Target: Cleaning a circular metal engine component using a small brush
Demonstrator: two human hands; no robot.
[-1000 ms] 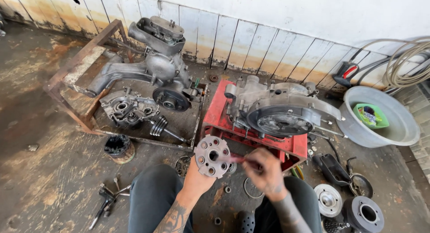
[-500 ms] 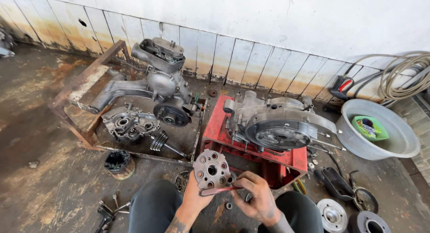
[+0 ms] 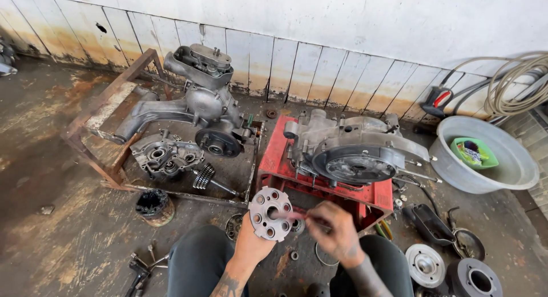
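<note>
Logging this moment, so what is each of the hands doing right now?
Left hand: closed on the round holed metal disc.
Right hand: closed on a thin reddish tool pointed at the disc.

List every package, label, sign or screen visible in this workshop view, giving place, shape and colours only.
Green packet: small, squarish, with dark and pale printing, lying inside the grey metal basin at far right.
No signs or screens show.
</note>
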